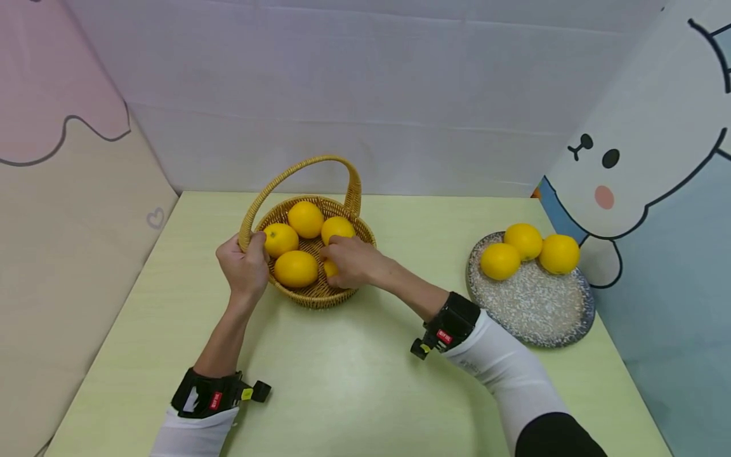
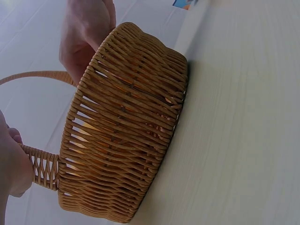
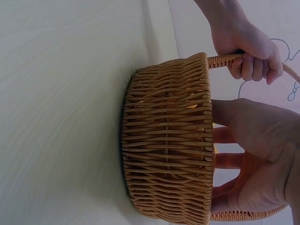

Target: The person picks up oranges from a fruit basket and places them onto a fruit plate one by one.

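A wicker basket (image 1: pixel 317 301) with a tall arched handle stands on the table and holds several yellow lemons (image 1: pixel 296 269). My left hand (image 1: pixel 244 266) grips the handle near its left base; the right wrist view shows those fingers (image 3: pixel 258 68) wrapped round it. Over the basket's right rim, my right hand (image 1: pixel 355 260) reaches inside. Its thumb and fingers are around a lemon (image 1: pixel 331 269), which is partly covered by the hand. In the right wrist view the basket wall (image 3: pixel 168 140) hides the fingertips and that lemon.
On the right of the table, a round speckled plate (image 1: pixel 542 308) carries three lemons (image 1: pixel 522 241) near its far edge. The pale table (image 1: pixel 342 381) meets a white backdrop (image 1: pixel 342 146) behind the basket, with printed side panels left and right.
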`<state>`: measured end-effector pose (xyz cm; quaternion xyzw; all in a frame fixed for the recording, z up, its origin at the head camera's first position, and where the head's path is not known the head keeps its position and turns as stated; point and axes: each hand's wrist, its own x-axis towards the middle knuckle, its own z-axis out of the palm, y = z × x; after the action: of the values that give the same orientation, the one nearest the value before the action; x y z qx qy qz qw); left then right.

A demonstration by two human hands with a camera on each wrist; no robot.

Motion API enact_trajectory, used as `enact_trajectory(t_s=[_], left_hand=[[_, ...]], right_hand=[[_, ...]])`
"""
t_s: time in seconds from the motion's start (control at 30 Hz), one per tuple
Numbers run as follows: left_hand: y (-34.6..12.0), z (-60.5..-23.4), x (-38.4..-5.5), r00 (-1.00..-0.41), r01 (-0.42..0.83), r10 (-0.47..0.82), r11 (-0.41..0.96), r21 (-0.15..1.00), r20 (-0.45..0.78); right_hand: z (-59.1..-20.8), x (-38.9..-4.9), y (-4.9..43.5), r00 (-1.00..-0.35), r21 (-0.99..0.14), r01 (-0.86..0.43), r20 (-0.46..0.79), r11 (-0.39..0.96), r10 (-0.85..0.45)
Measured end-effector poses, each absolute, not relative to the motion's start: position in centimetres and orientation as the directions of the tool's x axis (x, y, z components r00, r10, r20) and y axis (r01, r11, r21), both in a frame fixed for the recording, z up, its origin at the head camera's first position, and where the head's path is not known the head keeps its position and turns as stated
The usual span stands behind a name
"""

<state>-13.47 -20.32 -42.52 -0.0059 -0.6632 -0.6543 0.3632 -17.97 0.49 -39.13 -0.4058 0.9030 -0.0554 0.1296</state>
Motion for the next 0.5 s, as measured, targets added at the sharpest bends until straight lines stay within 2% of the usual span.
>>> enact_trajectory(t_s=[0.33,0.5], left_hand=[[-20.2,-42.4,-13.4,-0.736,0.473,-0.478,0.142,0.869,0.479],[-19.5,-41.0,-12.7,-0.733,0.485,-0.474,0.139,0.863,0.488]], right_hand=[[-39.2,-17.8,0.8,-0.627,-0.242,-0.728,-0.145,0.642,-0.765],[-39.0,-17.7,1.1,-0.624,-0.273,-0.725,-0.130,0.633,-0.771]])
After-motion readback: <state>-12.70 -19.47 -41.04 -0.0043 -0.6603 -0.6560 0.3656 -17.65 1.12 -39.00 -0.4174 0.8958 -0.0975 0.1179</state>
